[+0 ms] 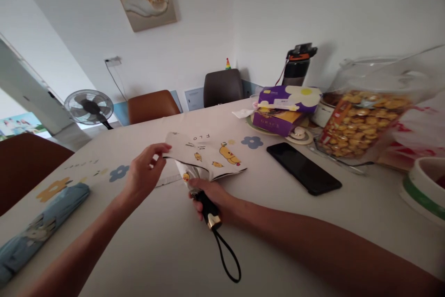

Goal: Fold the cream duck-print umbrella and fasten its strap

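A white folding umbrella (194, 158) with yellow cartoon prints and dark edging lies partly gathered over the middle of the table. Wrapped round its base and the top of the black handle, my right hand (213, 195) grips it; a gold-coloured end and a black wrist loop hang toward me. My left hand (148, 167) pinches the canopy's left edge between thumb and fingers. On the left side of the table rests a second umbrella (45, 227), blue and folded, touched by neither hand.
A black phone (304, 167) lies right of my hands. Behind it are a purple tissue pack (290, 97), a purple box (271, 122), a dark bottle (297, 65) and a clear snack jar (371, 116). Eyeglasses (342, 163) sit before the jar. Chairs (153, 106) and a fan (89, 106) stand beyond.
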A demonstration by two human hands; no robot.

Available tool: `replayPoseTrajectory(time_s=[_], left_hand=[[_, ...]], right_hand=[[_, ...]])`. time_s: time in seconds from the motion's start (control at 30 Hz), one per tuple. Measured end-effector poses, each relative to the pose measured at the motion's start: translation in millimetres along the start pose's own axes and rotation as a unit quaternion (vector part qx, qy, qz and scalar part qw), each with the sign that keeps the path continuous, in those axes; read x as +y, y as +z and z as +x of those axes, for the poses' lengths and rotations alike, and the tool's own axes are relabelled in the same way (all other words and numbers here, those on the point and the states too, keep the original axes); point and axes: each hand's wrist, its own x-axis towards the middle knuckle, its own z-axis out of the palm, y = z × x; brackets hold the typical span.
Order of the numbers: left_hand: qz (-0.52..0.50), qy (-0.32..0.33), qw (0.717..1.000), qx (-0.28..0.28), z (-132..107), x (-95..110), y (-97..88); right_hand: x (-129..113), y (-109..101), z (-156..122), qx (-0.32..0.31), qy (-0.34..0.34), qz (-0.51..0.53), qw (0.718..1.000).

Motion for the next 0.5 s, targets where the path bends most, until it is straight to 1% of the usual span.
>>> replayPoseTrajectory(time_s=[0.1, 0.17, 0.27, 0.4, 0.5], left_hand=[[-0.027, -0.046, 0.997, 0.059, -15, -11, -18.1], [-0.046, -0.072, 0.993, 0.083, -23, -19, -25.6], [-0.055, -0.07, 0.992, 0.088, -32, -32, -30.8], [-0.077, -0.066, 0.991, 0.091, -42, -48, -31.9], [-0.092, -0.058, 0.991, 0.079, -47, -56, -35.3]], right_hand=[[2, -2, 4, -0.015, -0.014, 0.01, 1.0], [4, -4, 5, -0.034, -0.031, 0.02, 0.999], [4, -4, 4, -0.045, -0.045, 0.026, 0.998], [2, -6, 2, -0.041, -0.03, 0.004, 0.999], [2, -11, 4, -0.066, -0.025, 0.0, 0.998]])
